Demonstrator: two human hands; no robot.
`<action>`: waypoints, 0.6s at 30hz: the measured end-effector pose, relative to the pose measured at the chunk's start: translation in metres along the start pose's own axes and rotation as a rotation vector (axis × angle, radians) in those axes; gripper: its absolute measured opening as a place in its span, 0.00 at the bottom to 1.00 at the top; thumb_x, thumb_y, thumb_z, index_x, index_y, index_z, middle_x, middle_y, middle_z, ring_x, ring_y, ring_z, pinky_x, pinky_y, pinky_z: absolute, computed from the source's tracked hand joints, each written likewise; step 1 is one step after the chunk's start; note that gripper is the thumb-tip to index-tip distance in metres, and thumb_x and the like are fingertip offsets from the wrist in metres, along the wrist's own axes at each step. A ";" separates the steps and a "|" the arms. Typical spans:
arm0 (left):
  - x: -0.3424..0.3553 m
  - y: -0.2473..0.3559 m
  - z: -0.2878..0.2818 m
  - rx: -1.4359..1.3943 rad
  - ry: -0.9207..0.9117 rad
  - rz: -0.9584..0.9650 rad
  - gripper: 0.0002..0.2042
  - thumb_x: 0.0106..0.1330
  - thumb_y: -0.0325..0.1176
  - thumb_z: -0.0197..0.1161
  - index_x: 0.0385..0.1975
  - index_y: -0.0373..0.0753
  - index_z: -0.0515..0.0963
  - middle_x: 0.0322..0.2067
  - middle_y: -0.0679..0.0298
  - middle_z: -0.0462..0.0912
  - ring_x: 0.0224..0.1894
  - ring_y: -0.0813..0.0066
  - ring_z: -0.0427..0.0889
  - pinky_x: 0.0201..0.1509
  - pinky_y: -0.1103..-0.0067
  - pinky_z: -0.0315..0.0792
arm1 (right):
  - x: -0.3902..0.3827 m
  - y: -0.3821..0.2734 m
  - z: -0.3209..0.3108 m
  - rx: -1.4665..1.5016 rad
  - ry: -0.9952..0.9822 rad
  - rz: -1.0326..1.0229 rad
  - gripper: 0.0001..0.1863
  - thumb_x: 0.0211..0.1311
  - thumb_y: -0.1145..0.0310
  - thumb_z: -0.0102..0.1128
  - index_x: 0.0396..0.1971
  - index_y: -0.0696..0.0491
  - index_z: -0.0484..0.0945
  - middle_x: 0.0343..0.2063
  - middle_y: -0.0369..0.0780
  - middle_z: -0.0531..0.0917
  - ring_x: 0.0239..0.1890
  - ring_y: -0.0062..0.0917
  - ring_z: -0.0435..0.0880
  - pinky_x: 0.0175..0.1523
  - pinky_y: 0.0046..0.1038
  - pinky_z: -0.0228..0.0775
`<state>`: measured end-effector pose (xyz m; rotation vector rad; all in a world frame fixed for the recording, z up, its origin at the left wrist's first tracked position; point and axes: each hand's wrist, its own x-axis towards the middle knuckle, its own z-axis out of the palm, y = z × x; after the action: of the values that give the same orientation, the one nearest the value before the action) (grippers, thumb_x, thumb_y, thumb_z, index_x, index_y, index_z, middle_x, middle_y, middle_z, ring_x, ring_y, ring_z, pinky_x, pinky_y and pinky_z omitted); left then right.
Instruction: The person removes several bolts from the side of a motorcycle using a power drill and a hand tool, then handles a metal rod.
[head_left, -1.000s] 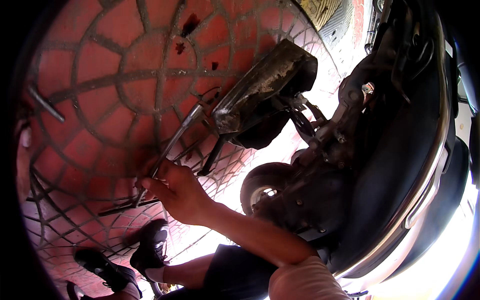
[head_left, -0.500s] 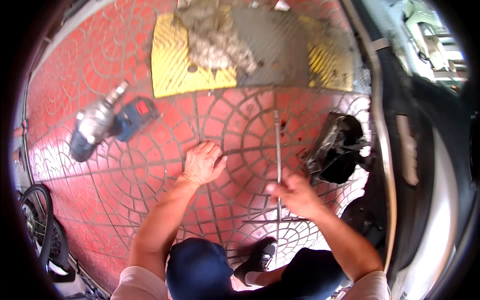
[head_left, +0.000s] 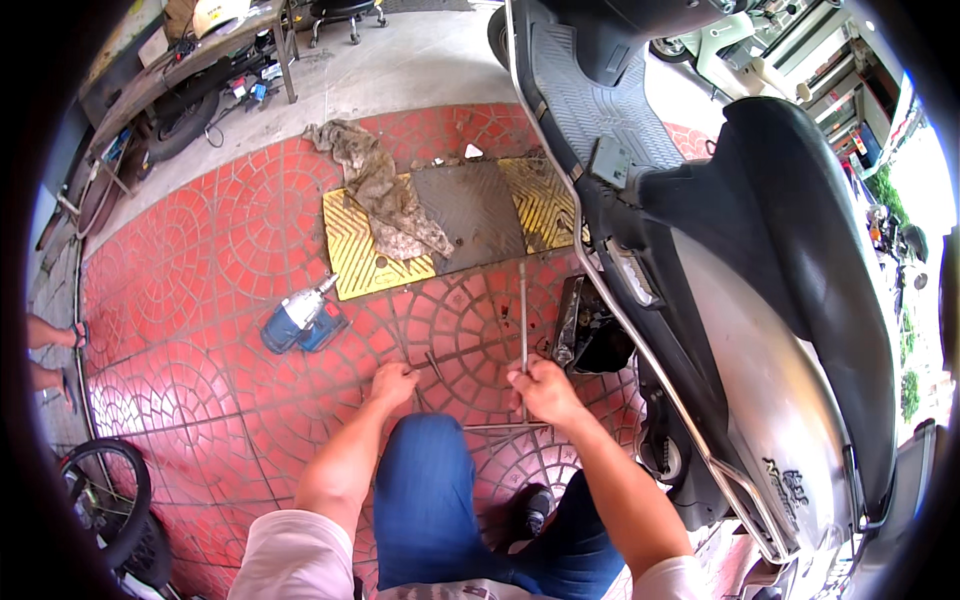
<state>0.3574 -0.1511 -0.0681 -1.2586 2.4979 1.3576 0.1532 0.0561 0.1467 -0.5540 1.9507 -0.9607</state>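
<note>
My right hand [head_left: 545,390] is closed around the lower shaft of a long T-handle wrench [head_left: 523,310]. The slim steel shaft points away from me, and its crossbar lies near my knees. My left hand [head_left: 395,384], fingers pinched, is low over the red tiles. At its fingertips is a short dark rod-like piece [head_left: 433,366], too small to name; its near end seems to be between the fingers. Right of the wrench, beside the scooter, a black crumpled-looking container [head_left: 592,330] stands on the floor.
A scooter [head_left: 740,250] fills the right side. At left lies a blue cordless impact driver [head_left: 305,318]. A dirty rag [head_left: 375,185] drapes over a yellow-and-black ramp [head_left: 465,215] ahead. A workbench [head_left: 180,60], a tyre [head_left: 105,500] and another person's feet [head_left: 70,345] border the left.
The view has tilted up, bringing in the scooter and workbench. My left hand has gone from resting on the tiles to a pinch beside the dark piece. My right hand now grips the wrench.
</note>
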 end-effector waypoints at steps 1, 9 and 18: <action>-0.012 -0.005 -0.007 -0.001 -0.004 -0.097 0.19 0.67 0.44 0.61 0.29 0.31 0.82 0.45 0.46 0.82 0.48 0.44 0.82 0.55 0.59 0.75 | -0.001 0.000 0.009 -0.065 0.011 0.010 0.11 0.74 0.67 0.55 0.42 0.61 0.76 0.20 0.40 0.83 0.20 0.25 0.84 0.27 0.29 0.76; -0.051 -0.032 -0.051 0.401 -0.148 -0.013 0.33 0.64 0.52 0.66 0.66 0.39 0.74 0.72 0.56 0.66 0.74 0.55 0.64 0.74 0.66 0.65 | 0.016 -0.054 0.020 -0.148 0.024 -0.119 0.11 0.75 0.67 0.55 0.37 0.61 0.76 0.18 0.40 0.83 0.17 0.25 0.83 0.24 0.28 0.74; -0.046 -0.081 -0.094 -0.230 -0.329 -0.210 0.30 0.69 0.47 0.66 0.67 0.35 0.73 0.67 0.52 0.74 0.68 0.58 0.73 0.66 0.69 0.72 | 0.019 -0.135 -0.042 0.340 -0.012 -0.234 0.17 0.76 0.66 0.55 0.53 0.65 0.76 0.19 0.36 0.78 0.18 0.21 0.75 0.25 0.24 0.69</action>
<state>0.4730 -0.2122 -0.0482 -1.1766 1.9818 1.6739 0.1100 -0.0210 0.2585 -0.5954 1.6848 -1.3994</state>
